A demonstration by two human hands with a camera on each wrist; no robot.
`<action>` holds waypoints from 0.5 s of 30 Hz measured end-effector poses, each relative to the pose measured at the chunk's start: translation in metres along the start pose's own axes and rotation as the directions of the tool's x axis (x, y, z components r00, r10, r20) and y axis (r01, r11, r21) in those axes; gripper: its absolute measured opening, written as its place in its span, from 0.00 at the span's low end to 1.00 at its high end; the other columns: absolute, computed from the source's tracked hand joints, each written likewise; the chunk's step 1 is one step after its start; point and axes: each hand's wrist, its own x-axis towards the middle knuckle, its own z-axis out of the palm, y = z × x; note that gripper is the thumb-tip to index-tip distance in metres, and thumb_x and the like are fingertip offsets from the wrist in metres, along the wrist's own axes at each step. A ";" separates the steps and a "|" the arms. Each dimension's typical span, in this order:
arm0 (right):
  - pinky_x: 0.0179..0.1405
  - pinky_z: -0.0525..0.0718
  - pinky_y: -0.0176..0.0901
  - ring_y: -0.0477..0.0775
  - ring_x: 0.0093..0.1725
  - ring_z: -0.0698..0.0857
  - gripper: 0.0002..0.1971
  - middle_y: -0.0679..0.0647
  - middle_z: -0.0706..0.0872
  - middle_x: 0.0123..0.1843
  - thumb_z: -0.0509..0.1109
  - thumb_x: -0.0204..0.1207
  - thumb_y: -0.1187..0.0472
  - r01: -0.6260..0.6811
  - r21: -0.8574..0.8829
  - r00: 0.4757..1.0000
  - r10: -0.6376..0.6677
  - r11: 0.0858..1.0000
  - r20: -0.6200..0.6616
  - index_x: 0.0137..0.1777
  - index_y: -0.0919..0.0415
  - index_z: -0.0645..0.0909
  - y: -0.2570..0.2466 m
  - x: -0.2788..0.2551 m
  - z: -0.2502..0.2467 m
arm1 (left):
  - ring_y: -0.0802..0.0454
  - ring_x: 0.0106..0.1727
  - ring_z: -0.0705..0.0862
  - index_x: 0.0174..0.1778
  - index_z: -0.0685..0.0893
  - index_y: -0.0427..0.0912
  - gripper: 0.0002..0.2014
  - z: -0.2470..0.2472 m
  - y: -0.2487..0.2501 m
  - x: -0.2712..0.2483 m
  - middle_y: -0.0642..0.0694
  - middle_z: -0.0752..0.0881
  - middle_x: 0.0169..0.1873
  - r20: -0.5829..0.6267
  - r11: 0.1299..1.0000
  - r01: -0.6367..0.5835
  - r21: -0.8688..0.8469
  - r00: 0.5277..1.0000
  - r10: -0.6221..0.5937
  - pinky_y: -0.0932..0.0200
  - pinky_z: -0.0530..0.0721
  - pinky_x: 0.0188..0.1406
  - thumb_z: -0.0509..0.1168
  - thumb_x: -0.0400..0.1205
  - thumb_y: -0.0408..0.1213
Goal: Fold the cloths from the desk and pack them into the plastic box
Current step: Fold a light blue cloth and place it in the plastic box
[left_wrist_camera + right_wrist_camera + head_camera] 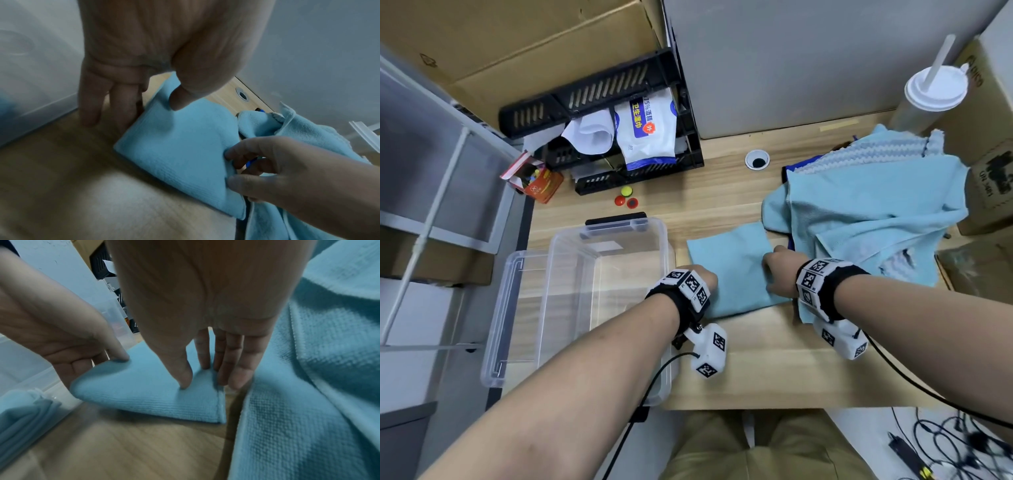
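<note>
Blue folded cloth [732, 267] flat on desk [756, 359]; left hand [703, 277] pinches left edge, right hand [779, 270] pinches right edge.

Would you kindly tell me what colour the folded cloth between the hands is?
The folded cloth is plain light blue, clearest in the left wrist view.

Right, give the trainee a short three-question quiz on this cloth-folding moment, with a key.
1. True or false: the folded blue cloth already lies inside the clear plastic box.
2. Which hands touch the folded cloth: A) left hand only, B) right hand only, C) both?
3. Fill in: the heap of unfolded cloths lies on the person's ____ side of the desk.

Key: 1 false, it lies on the desk beside the box; 2 C; 3 right.
</note>
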 end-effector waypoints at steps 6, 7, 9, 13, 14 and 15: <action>0.47 0.85 0.48 0.61 0.50 0.85 0.16 0.57 0.75 0.60 0.70 0.73 0.58 0.000 -0.044 0.999 0.002 0.999 0.053 0.60 0.59 0.79 -0.007 -0.009 -0.003 | 0.40 0.61 0.84 0.60 0.84 0.41 0.12 0.024 0.003 -0.002 0.43 0.83 0.60 0.024 0.976 -0.046 0.213 0.999 0.042 0.44 0.83 0.62 0.61 0.82 0.35; 0.46 0.85 0.48 0.60 0.49 0.84 0.16 0.57 0.75 0.59 0.71 0.72 0.57 0.003 -0.054 0.999 -0.001 0.999 0.052 0.59 0.58 0.78 -0.007 -0.011 -0.003 | 0.41 0.64 0.82 0.63 0.82 0.44 0.13 0.025 0.006 -0.006 0.44 0.82 0.63 -0.016 0.980 -0.014 0.199 1.000 0.017 0.45 0.80 0.66 0.62 0.83 0.36; 0.45 0.85 0.49 0.58 0.47 0.82 0.21 0.55 0.76 0.56 0.76 0.67 0.53 0.047 -0.069 0.999 -0.046 0.997 0.018 0.57 0.57 0.76 -0.006 -0.014 -0.004 | 0.42 0.67 0.81 0.69 0.76 0.44 0.17 0.024 0.005 -0.009 0.43 0.80 0.66 -0.118 0.992 0.004 0.125 0.993 0.011 0.49 0.78 0.64 0.63 0.83 0.37; 0.52 0.82 0.50 0.54 0.56 0.79 0.34 0.51 0.76 0.57 0.85 0.54 0.47 0.258 -0.125 0.966 -0.257 0.958 0.024 0.59 0.53 0.73 -0.009 -0.020 -0.002 | 0.43 0.48 0.85 0.50 0.77 0.45 0.22 0.026 0.011 -0.013 0.44 0.85 0.50 -0.192 0.978 -0.209 -0.019 0.961 0.202 0.54 0.86 0.45 0.77 0.66 0.47; 0.54 0.82 0.51 0.54 0.59 0.78 0.36 0.51 0.76 0.58 0.85 0.54 0.48 0.283 -0.169 0.959 -0.279 0.944 0.048 0.60 0.53 0.73 -0.010 -0.021 -0.002 | 0.44 0.47 0.84 0.48 0.78 0.46 0.26 0.029 0.013 -0.012 0.45 0.84 0.48 -0.171 0.974 -0.227 -0.013 0.960 0.221 0.52 0.87 0.47 0.80 0.61 0.52; 0.56 0.81 0.51 0.55 0.61 0.77 0.37 0.51 0.75 0.60 0.86 0.55 0.48 0.293 -0.214 0.956 -0.285 0.932 0.066 0.63 0.53 0.73 -0.011 -0.021 -0.002 | 0.43 0.47 0.83 0.49 0.79 0.46 0.30 0.030 0.016 -0.012 0.45 0.83 0.47 -0.152 0.971 -0.238 0.027 0.959 0.240 0.50 0.87 0.48 0.81 0.58 0.55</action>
